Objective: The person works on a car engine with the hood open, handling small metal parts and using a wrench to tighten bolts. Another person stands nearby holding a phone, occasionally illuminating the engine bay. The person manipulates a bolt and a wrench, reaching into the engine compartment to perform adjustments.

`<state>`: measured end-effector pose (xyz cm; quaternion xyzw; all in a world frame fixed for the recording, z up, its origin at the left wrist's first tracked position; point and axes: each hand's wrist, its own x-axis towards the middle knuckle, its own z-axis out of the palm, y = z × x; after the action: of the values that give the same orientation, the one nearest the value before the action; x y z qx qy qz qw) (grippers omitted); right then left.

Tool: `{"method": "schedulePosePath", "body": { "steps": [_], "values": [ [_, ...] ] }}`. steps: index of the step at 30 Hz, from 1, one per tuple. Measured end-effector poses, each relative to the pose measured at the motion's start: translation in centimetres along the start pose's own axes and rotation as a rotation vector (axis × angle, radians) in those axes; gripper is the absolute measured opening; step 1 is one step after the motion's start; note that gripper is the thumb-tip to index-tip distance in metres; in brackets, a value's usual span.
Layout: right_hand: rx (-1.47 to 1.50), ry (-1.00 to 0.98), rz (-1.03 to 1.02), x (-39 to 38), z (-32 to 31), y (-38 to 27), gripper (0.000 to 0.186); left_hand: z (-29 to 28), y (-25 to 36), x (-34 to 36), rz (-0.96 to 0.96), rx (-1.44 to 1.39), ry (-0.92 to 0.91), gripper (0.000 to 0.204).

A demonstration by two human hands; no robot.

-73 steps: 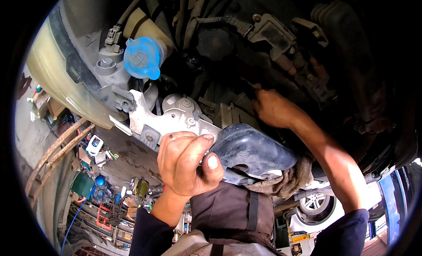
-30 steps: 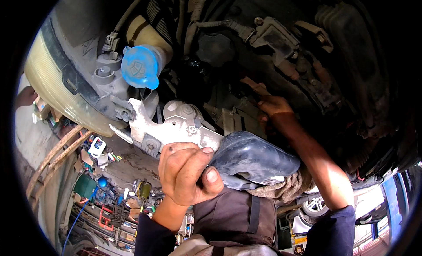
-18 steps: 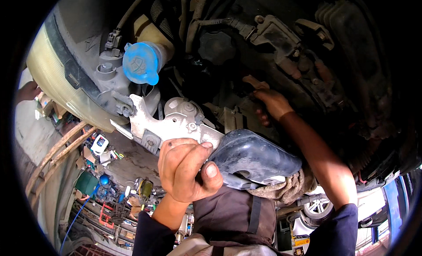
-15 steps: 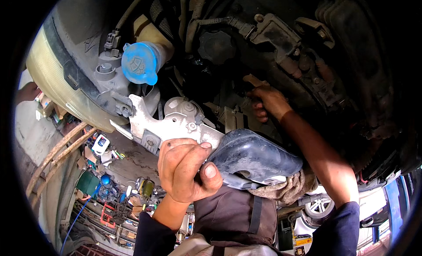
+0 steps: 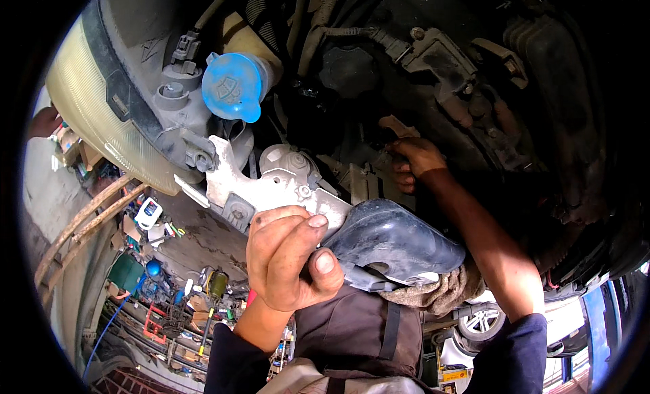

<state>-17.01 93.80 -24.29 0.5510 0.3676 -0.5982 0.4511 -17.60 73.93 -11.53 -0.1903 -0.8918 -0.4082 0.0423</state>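
My left hand (image 5: 288,258) is closed, its fingers curled and thumb bent, at the pale metal front panel (image 5: 271,189) beside a black plastic duct (image 5: 399,242). What its fingers hold, if anything, is hidden. Deeper in the shadowed engine bay is my right hand (image 5: 418,162), its fingers curled inward. A flat tan piece (image 5: 399,126) juts out just beyond its knuckles; I cannot tell whether the hand grips it. Left of both hands, a blue cap (image 5: 232,88) closes a washer-fluid filler neck.
A yellowed headlight (image 5: 112,116) curves along the left. Hoses and a bracketed metal part (image 5: 440,59) fill the dark bay. A grey-brown cloth (image 5: 440,289) lies below the duct. Another person's hand (image 5: 44,122) shows at the far left. Tools and a white jug (image 5: 148,213) litter the floor.
The view has shifted slightly, so the headlight and blue cap appear a little further right and higher. Both hands keep nearly the same places and the same curled shape.
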Motion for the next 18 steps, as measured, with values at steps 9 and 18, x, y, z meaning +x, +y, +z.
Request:
{"method": "schedulePosePath", "body": {
  "steps": [9, 18],
  "values": [
    [0.063, -0.044, 0.011, -0.8, -1.0, -0.3, 0.025, 0.5, -0.1, 0.2, -0.005, -0.035, 0.068, 0.020],
    [0.098, -0.104, -0.100, -6.2, 2.8, -1.8, 0.024, 0.2, 0.9, 5.1, -0.275, -0.107, -0.454, 0.033]
  ]
}}
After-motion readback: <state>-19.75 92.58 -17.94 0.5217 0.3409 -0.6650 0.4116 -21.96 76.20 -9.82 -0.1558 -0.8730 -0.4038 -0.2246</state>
